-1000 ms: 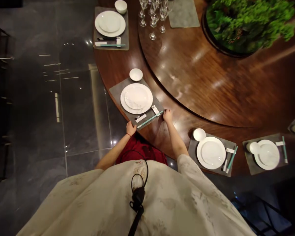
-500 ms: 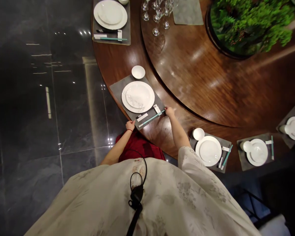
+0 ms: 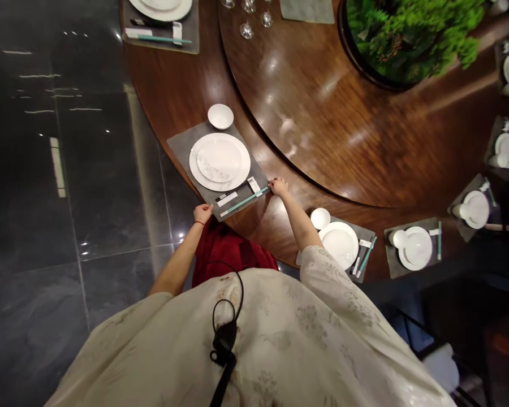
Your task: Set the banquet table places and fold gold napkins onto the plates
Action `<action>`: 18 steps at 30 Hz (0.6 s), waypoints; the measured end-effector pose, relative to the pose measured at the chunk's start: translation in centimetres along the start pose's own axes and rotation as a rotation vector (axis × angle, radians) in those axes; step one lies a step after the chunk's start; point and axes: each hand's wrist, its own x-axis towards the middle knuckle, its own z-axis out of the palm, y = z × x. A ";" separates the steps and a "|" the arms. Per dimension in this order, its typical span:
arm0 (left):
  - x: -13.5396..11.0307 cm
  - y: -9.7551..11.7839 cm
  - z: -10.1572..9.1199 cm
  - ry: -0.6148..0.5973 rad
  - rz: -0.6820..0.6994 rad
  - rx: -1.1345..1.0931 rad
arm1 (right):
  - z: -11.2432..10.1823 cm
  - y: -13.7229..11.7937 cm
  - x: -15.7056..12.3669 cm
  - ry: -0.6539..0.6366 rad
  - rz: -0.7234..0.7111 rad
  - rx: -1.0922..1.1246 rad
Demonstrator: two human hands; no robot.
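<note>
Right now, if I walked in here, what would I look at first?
The leafy green plant catches your eye first, at the top right, in the middle of the shiny wooden turntable. Below it, a white plate sits on a grey mat, with the left hand and right hand at the mat's near edge.

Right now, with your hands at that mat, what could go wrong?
Tugging the grey placemat with your left hand could make the large white plate and small white bowl slide. Your right hand is beside the teal chopsticks, so they might get bumped and could roll off the table edge.
</note>
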 end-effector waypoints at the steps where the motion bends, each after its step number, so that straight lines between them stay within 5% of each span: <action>1: -1.0 -0.3 0.7 -0.014 -0.011 -0.009 | 0.2 0.9 -0.3 -0.003 -0.012 -0.011; 10: -10.5 -2.4 8.1 -0.162 -0.091 0.029 | 2.2 9.1 -4.0 0.003 -0.088 -0.077; 18: -13.5 -1.8 11.6 -0.265 -0.130 0.028 | 2.5 12.6 -4.0 -0.012 -0.115 -0.081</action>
